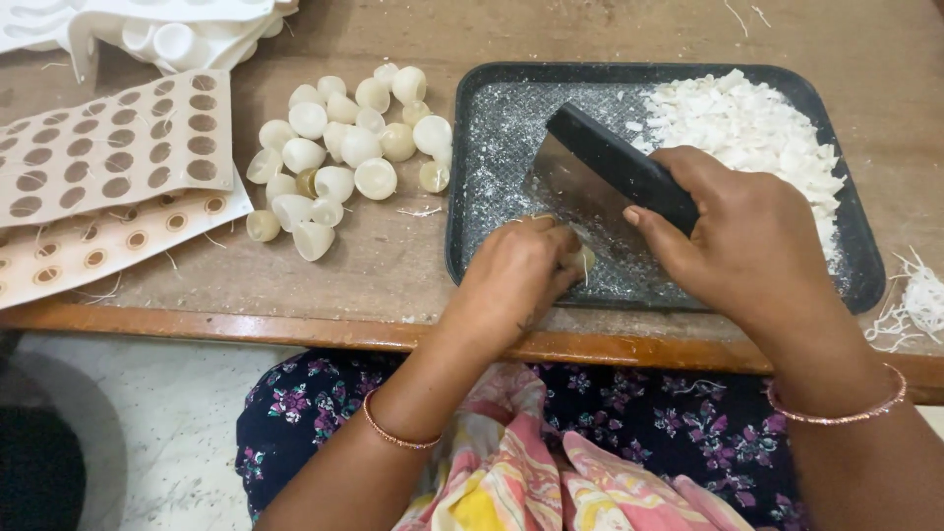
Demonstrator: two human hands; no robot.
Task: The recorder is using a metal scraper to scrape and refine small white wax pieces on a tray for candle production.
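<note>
Tray [472, 236] on the surface [374, 265], right of centre; heap of chopped pieces [757, 128] in its far right part. Left hand [516, 275] and right hand [747, 246] over its near half, the right gripping a bench scraper [600, 167]. Hollow shells [344, 152] left of the tray; perforated sheets [108, 147] farther left; moulds [167, 34] behind them.

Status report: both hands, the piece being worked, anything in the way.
Right hand grips scraper. Left hand pinches small pale piece over tray. Shavings piled far corner; nothing blocking.
</note>
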